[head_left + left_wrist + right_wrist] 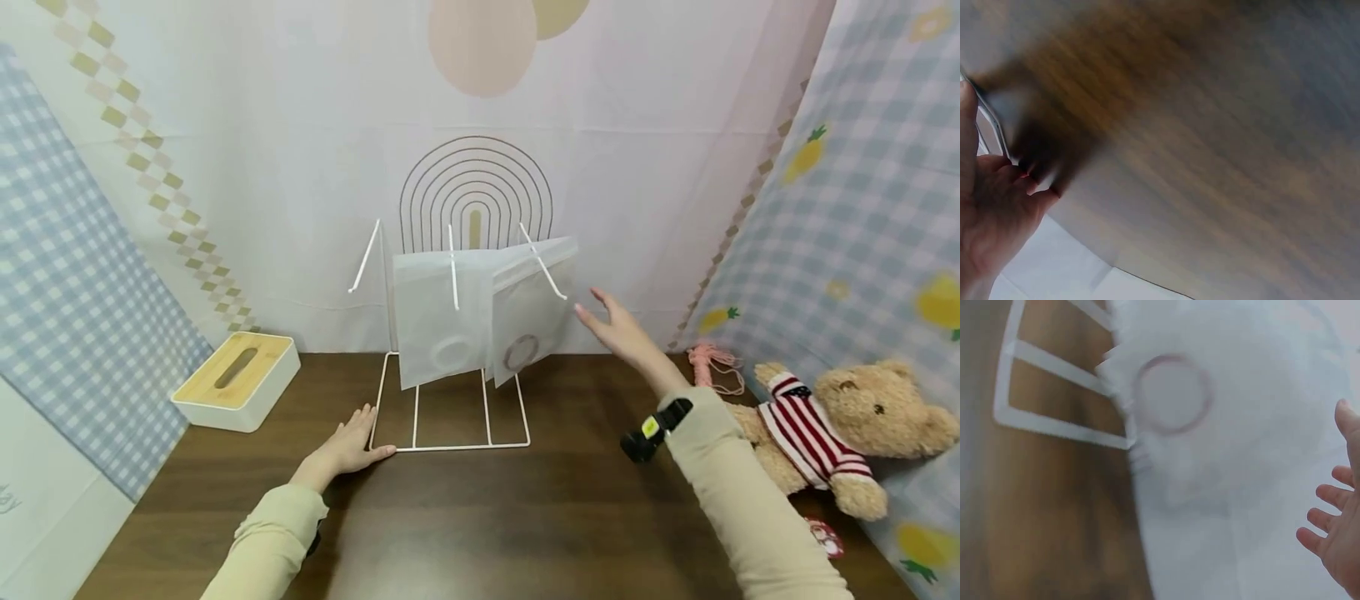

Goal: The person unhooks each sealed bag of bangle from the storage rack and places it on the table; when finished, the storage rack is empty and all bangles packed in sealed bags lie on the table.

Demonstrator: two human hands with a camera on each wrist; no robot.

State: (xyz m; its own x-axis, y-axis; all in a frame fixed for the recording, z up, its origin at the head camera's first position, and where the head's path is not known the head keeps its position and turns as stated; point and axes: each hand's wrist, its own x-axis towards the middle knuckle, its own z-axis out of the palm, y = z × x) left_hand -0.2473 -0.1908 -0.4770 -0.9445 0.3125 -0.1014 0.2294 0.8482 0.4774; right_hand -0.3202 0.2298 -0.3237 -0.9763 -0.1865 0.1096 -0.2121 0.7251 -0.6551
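A white wire rack (450, 448) with three prongs stands near the back of the table. Two translucent white pouches hang from its prongs. The left pouch (431, 308) shows a pale ring shape; the right pouch (517, 308), tilted, shows a brownish ring, also visible on the pouch (1175, 394) in the right wrist view. My left hand (348, 446) rests at the front left corner of the rack's base, thumb along the front wire. To the right of the pouches my right hand (622, 333) is raised, fingers spread and apart from them, holding nothing.
A white tissue box (255, 392) with a wooden lid sits at the left. At the right a teddy bear (810, 433) in a striped sweater leans by the cloth wall, with a pink tasselled item (708, 362) behind it and a small red item (825, 537) below.
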